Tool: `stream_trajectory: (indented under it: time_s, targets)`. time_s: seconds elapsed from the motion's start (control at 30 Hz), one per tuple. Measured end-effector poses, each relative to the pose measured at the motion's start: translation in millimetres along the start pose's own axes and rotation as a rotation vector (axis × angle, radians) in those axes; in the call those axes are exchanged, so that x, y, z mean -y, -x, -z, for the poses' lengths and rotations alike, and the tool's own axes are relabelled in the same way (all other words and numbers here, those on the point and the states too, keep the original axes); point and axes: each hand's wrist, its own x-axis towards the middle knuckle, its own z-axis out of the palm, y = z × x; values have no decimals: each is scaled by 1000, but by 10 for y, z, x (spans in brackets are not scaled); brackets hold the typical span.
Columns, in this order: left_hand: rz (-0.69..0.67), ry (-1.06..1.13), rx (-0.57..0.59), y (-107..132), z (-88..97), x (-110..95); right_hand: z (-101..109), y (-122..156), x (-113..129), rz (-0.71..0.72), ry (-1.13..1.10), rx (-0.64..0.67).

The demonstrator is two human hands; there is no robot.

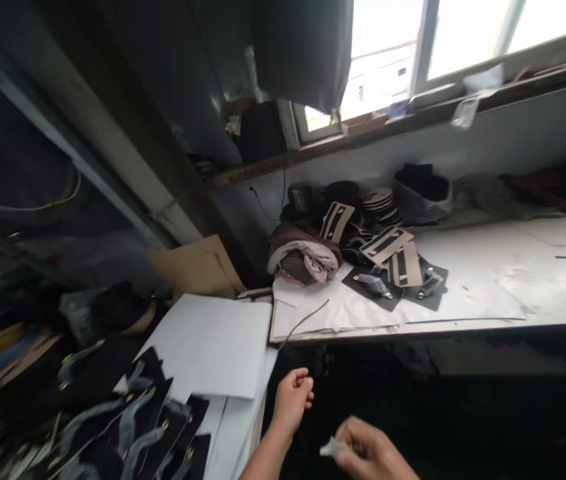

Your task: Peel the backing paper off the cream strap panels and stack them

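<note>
My left hand (293, 400) is raised just off the edge of the white work surface, its fingers curled in. Whether anything is inside those fingers I cannot make out. Lower and to its right, my right hand (370, 450) pinches a small pale scrap (331, 447), perhaps paper or plastic; its kind is blurred. The hands are apart, over a dark gap in front of the window-side table. Beside my left forearm lies a white board (213, 347). Nearer to me on the left are several black flat pieces (145, 433) with grey straps and brass-coloured fittings.
The long white table (487, 287) runs under the window. On it are a rolled brown cloth bundle (305, 257), tan cards (405, 265) and black strapped panels (373, 287). A thin brown cord (307, 317) hangs over its edge. Cardboard (203, 267) leans by a pillar.
</note>
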Motion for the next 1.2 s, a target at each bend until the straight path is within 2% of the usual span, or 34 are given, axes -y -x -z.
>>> stream_trajectory:
  time_s: [0.03,0.1,0.23,0.37,0.5,0.63,0.77,0.83,0.93,1.07,1.2]
  targets:
    - [81,6,-39,190,180,286,-14,-16,69,24,-10,-34]
    - [213,34,-121,616,520,764,-55,-114,227,-65,-46,5]
    - [371,100,-311,1450,1027,1420,-337,-430,492,-149,-69,190]
    - [420,141,-502,2094,1252,1896,-847,-534,604,-188,59,332]
    - [373,92,-735,2593,1477,2301,-1420,-539,554,-199,257,456]
    - [347,-42,-978,3151,1850,2660,-2001,-491,446,-293,351,574]
    - [361,-340,-1155,3663,2262,2987,-2455,-315,340,-231,423,632]
    - [367,-505,-1204,3815,2491,3135,-2628,-215,278,-216,455,664]
    - [408,-627,-1237,3864,2851,3307,-2840,-75,182,-239,448,739]
    - [455,-691,-1206,3695,3258,3457,-3054,84,107,-239,460,777]
    - [523,-695,-1231,3542,3483,3611,-3176,231,84,-238,451,721]
